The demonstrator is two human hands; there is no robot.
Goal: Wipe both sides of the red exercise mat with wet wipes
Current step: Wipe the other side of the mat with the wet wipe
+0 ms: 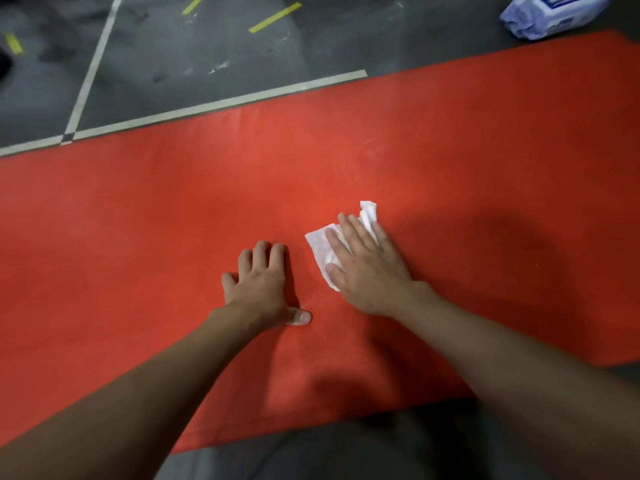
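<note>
The red exercise mat [138, 220] lies flat on the grey floor and fills most of the view. My right hand [367, 268] presses a white wet wipe [320, 245] flat against the mat near its middle, fingers straight and spread over it. The wipe sticks out to the left of and beyond my fingers. My left hand [265, 285] rests on the mat just left of the wipe, fingers bent at the tips, thumb out to the right, holding nothing.
A blue and white pack of wet wipes [550, 13] lies on the floor past the mat's far right corner. White floor lines [214, 105] run along the mat's far edge, with yellow tape strips [275, 17] farther back.
</note>
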